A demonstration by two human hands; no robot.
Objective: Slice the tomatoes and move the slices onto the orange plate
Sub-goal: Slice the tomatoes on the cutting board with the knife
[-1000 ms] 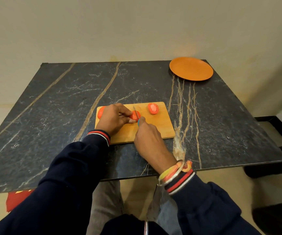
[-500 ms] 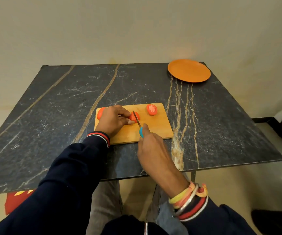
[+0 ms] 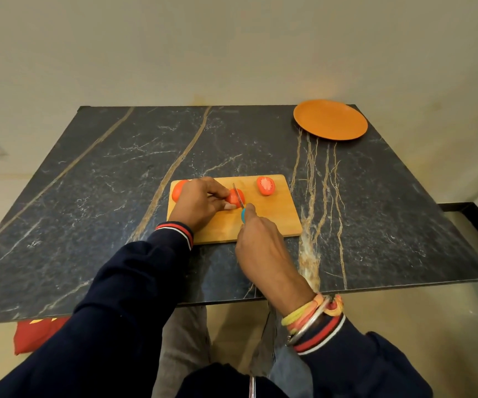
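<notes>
1. The tomato piece being cut (image 3: 234, 196) sits mid-board on the wooden cutting board (image 3: 275, 222). The left hand (image 3: 200, 203) pinches it from the left with curled fingers.
2. The right hand (image 3: 257, 239) grips a knife (image 3: 239, 198) by its blue handle, with the blade standing across the piece's right side.
3. The board also holds a tomato half (image 3: 266, 185), cut face up, near its far right corner. A further tomato (image 3: 178, 189) lies at its far left, partly hidden by the left hand.
4. The orange plate (image 3: 330, 119) lies at the far right corner of the dark marble table (image 3: 88, 211), close to both edges and well apart from the board.
5. A stretch of tabletop runs between the board and the plate, and the board sits back from the near edge.
6. A red object (image 3: 31, 337) lies on the floor under the table's near left.
</notes>
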